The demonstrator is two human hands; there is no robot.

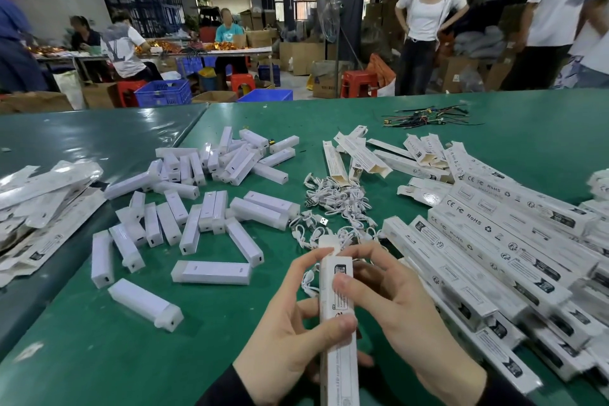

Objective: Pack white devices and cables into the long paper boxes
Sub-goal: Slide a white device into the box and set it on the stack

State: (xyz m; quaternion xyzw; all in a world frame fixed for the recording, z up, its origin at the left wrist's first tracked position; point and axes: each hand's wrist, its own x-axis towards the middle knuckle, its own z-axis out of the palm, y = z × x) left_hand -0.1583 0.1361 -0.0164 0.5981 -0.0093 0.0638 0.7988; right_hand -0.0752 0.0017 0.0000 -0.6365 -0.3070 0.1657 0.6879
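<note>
Both my hands clasp one long paper box (337,310) near me: my left hand (283,316) pinches its side, my right hand (395,303) curls round it, a white device (329,242) poking from its far end. Loose devices (184,204) lie left on the green table (99,339), cables (336,201) beyond, packed boxes (494,257) right.

long box (338,316) upright-ish in both hands, device end (327,242) poking out top. loose devices (184,198) scattered left, cables (336,204) heaped middle, boxes (504,260) stacked right.
</note>
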